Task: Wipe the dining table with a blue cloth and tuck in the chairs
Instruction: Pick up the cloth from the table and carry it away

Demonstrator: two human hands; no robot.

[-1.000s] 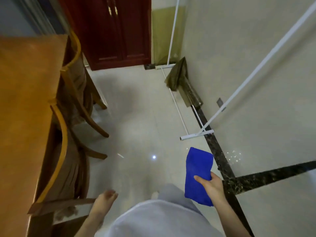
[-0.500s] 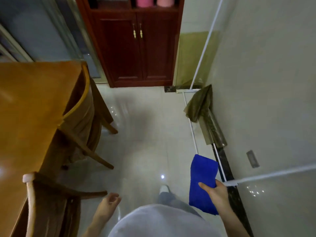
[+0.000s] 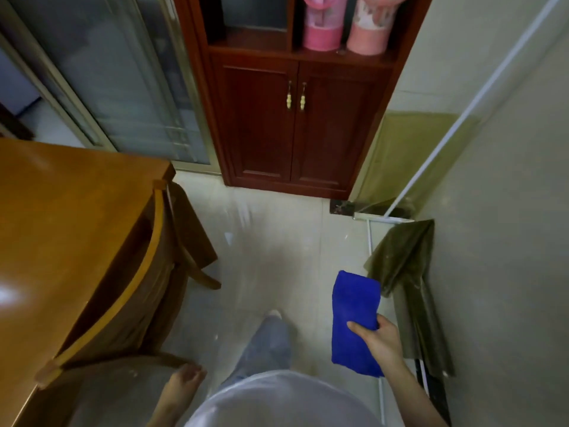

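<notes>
My right hand [image 3: 381,342] grips a folded blue cloth [image 3: 354,309] at waist height over the floor, right of my leg. The wooden dining table [image 3: 61,229] fills the left side. A wooden chair [image 3: 154,266] with a curved back stands pushed in against the table's right edge. My left hand [image 3: 181,386] hangs low beside the seat of that chair, fingers loosely curled and holding nothing.
A dark red cabinet [image 3: 295,124] stands ahead, with two pink containers [image 3: 345,23] on its shelf. A glass sliding door [image 3: 123,81] is at back left. A white drying rack [image 3: 431,155] with olive plastic sheeting [image 3: 409,278] lines the right wall. Tiled floor [image 3: 271,257] runs between table and wall.
The view has tilted up and moved forward along the table, bringing the cabinet close. My right hand keeps the blue cloth; my left hand stays low by the chair.
</notes>
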